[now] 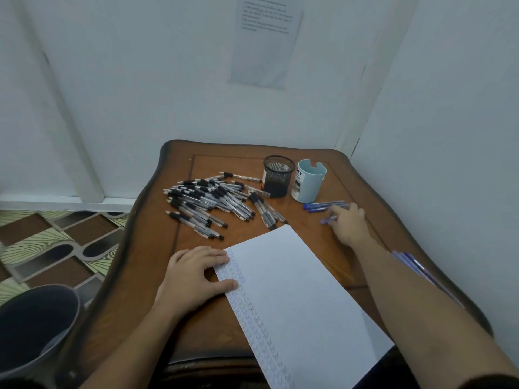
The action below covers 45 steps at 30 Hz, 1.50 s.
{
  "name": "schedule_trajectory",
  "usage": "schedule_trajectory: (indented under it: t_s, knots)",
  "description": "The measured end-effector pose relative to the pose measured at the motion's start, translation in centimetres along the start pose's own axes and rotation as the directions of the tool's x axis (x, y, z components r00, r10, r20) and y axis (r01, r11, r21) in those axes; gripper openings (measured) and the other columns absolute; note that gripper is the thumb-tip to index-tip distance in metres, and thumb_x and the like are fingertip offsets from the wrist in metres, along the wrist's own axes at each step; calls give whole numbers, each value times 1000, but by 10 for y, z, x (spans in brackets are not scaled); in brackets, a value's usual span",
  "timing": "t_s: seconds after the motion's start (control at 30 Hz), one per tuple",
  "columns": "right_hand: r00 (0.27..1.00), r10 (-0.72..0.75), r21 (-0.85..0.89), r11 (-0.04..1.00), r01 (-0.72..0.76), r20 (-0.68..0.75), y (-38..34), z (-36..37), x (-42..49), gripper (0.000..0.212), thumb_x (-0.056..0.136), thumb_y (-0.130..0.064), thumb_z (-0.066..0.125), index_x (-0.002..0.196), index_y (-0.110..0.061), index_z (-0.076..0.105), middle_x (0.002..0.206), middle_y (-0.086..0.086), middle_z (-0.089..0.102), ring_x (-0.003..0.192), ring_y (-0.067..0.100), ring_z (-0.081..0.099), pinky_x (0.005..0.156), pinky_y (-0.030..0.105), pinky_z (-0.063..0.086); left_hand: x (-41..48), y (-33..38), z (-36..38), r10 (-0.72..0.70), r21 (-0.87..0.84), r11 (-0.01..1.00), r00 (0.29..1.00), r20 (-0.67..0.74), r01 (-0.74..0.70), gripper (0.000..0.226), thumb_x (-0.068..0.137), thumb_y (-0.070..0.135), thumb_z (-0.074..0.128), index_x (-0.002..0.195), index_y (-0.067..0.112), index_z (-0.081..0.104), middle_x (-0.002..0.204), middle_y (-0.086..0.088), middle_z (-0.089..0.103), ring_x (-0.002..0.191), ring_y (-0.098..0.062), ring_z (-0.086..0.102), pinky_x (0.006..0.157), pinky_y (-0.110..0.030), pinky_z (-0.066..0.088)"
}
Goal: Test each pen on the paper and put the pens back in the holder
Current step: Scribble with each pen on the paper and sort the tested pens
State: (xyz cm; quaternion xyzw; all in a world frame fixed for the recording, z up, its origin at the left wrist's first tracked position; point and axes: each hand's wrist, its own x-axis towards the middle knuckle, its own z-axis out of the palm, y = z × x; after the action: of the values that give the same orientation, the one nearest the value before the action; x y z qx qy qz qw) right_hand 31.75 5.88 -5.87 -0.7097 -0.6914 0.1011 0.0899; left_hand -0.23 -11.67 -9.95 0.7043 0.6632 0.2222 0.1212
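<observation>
A sheet of paper [295,290], its left margin filled with test marks, is pinned flat to the wooden table [196,164] by the left hand [193,273], fingers held straight so that it cannot slide. A blue pen [328,220] appears to be pinched in the curled fingers of the right hand [349,223], though the grip is left uncertain by blur. Three blue pens [323,205] are laid beside the pale blue holder [309,182], with a black mesh holder [278,175] stood next to it: two holders, both seemingly empty. Black pens [213,203], too many to be counted, are heaped within reach. A few spare blue pens [418,269] are glimpsed behind the right forearm.
</observation>
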Motion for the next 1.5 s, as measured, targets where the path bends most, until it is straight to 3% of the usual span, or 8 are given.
schedule_trajectory:
  t_s: [0.1, 0.37, 0.67, 0.83, 0.97, 1.07, 1.2, 1.5]
  knots:
    - [984, -180, -212, 962, 175, -5, 1, -2, -12, 23, 103, -44, 40, 113, -27, 53, 139, 6, 50, 130, 28, 43, 110, 49, 30, 0, -1, 1, 1, 4, 1000, 1000, 3, -1, 94, 52, 100, 24, 120, 47, 60, 131, 32, 49, 127, 7, 34, 110, -35, 16]
    - [953, -302, 274, 917, 290, 3, -47, -1, -58, 27, 103, -36, 46, 111, -16, 63, 100, -4, 67, 77, 5, 57, 62, 12, 37, -1, 2, -2, -10, -7, 1000, 1000, 19, 10, 100, 48, 102, 20, 121, 47, 59, 132, 32, 48, 129, 7, 33, 111, -34, 16]
    - [974, -131, -243, 954, 175, 187, -66, 6, -69, 53, 96, -66, 36, 132, -29, 42, 121, 0, 66, 104, 24, 65, 89, 46, 56, -3, 4, -4, -21, -21, 1000, 999, 32, 21, 103, 47, 102, 18, 124, 46, 58, 134, 31, 47, 132, 6, 31, 112, -34, 12]
    - [993, -105, 58, 993, 102, 54, -52, 4, -67, 35, 103, -12, 44, 134, -25, 37, 106, 8, 66, 87, 23, 65, 70, 35, 58, -3, 5, -5, -19, -32, 999, 999, 35, 20, 105, 44, 103, 19, 124, 47, 58, 135, 30, 47, 132, 6, 31, 113, -35, 13]
    - [996, -70, 879, 476, -18, 59, -67, -7, -88, 23, 103, -5, 40, 104, -12, 62, 91, 6, 72, 87, 23, 70, 66, 27, 57, -3, 6, -6, -28, -31, 999, 999, 43, 30, 75, 63, 85, 47, 125, 45, 58, 136, 27, 48, 132, 4, 32, 113, -36, 13]
    - [975, -184, 981, 171, -90, 121, -80, 3, -103, 9, 97, -13, 53, 104, -10, 58, 102, 9, 75, 99, 23, 70, 73, 39, 56, -5, 6, -5, -30, -31, 999, 999, 36, 31, 64, 71, 77, 57, 126, 44, 57, 137, 26, 47, 133, 3, 31, 113, -35, 12]
    - [968, -205, 958, 273, -86, 145, -101, 28, -122, 38, 96, -51, 42, 91, -15, 56, 67, 6, 59, 63, 18, 53, 61, 33, 47, -4, 6, -5, -32, -26, 999, 999, 39, 33, 62, 74, 75, 57, 127, 44, 56, 138, 27, 46, 133, 3, 30, 113, -36, 11]
    - [972, -201, 860, 511, -3, 122, -118, 53, -144, 27, 90, -29, 71, 73, -11, 60, 67, 3, 68, 66, 10, 66, 62, 22, 50, -4, 2, 0, -20, -20, 1000, 1000, -7, 20, 65, 70, 78, 58, 125, 43, 58, 136, 27, 49, 132, 4, 32, 111, -34, 13]
